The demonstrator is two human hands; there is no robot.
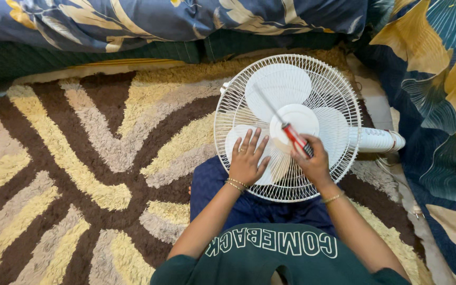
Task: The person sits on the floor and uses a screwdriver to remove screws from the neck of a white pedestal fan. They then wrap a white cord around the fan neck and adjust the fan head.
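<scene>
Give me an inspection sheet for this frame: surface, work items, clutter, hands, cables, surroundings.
Surface: shaggy rug in brown, cream and yellow bands; fan lies on it and partly over the person's lap.
Work items: white fan lying flat, wire grille up, blades visible beneath; its white stem points right. Red-handled screwdriver, shaft angled up-left over the grille.
Clutter: nothing seen.
Hands: left hand flat on the grille, fingers spread; right hand gripping the screwdriver handle.
Cables: a pale cord seems to run below the stem; not clear.
Surroundings: blue floral bedding along the top and right, dark green quilted cover beneath it.
</scene>
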